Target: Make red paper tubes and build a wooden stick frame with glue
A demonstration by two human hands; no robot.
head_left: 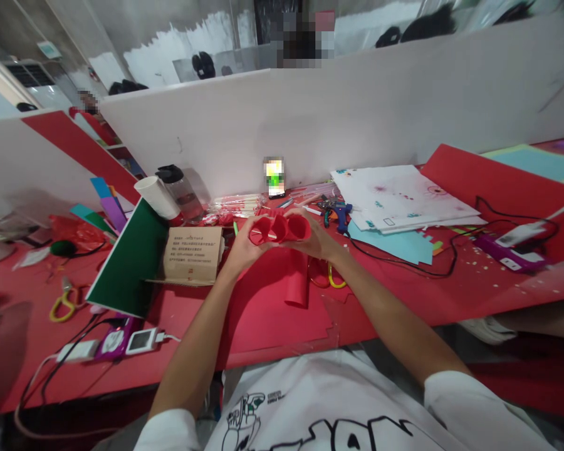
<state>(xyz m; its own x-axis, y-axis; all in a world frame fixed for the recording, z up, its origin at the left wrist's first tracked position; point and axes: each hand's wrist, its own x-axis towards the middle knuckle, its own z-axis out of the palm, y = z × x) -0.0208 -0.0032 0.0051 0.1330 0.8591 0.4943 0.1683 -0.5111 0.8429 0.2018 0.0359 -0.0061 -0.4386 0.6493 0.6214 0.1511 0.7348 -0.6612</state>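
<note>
Above the red surface (pixel 380 307) I see three red paper tubes (pixel 278 237) side by side, fingers of the left hand (pixel 244 246) and right hand (pixel 318 241) clamped on their outer sides. Below lies a red roll (pixel 297 285); leftward, a cardboard box (pixel 192 255); rightward, a blue glue gun (pixel 341 216).

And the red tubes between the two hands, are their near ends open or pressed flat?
Open: the tubes show round, hollow ends, with the left hand and right hand at their sides.

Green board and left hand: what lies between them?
In the head view, a printed cardboard box lies between the green board and the left hand.
</note>
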